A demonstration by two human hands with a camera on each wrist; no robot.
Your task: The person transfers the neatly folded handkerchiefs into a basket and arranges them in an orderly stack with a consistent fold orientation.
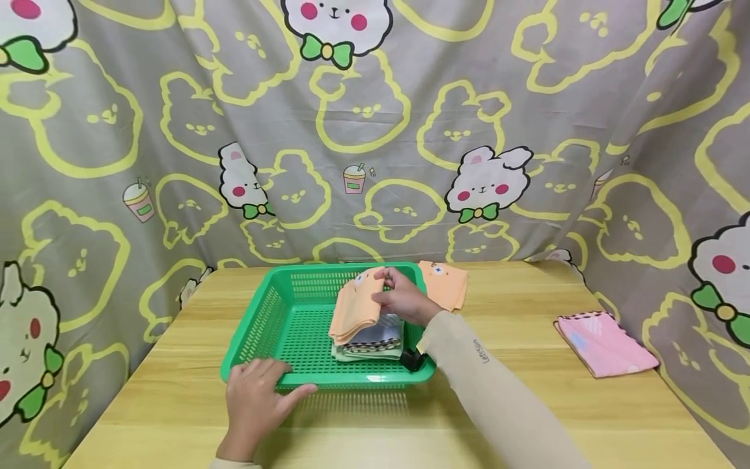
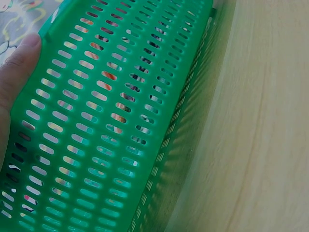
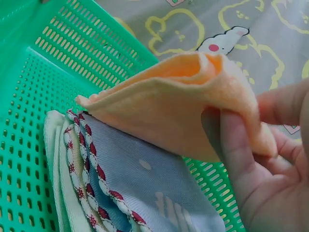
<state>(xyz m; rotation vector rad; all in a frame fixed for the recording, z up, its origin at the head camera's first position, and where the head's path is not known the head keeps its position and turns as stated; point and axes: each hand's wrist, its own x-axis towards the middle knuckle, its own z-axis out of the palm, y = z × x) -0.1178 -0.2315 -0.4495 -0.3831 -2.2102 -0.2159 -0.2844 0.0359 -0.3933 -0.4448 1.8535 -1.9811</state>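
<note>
- Right hand is pinching a folded orange cloth, thumb under the fold, the other fingers curled behind it; firm hold, cloth lifted at the hand's end.
- In the right wrist view the orange cloth's far corner is touching the stack below: a blue cloth with a red-and-white trim, a pale green one under that.
- The stack is sitting inside the green basket, toward its right side; the orange cloth is hanging over it, tilted, not yet lying flat.
- Left hand is resting on the basket's near rim, fingers fairly straight, thumb out along the front wall; pressing, not gripping. The left wrist view is showing only the thumb against the slotted wall.
- To do it well, likely: lower the orange cloth level, line its edges up with the stack, release only once it is lying flat; keep the left hand steadying the basket.
- Risk, as a judgement: the layers could splay open if let go early.
- Around: a second orange cloth just behind the basket, a pink cloth well apart to the right, both on the wooden table; cartoon-print curtain behind.
</note>
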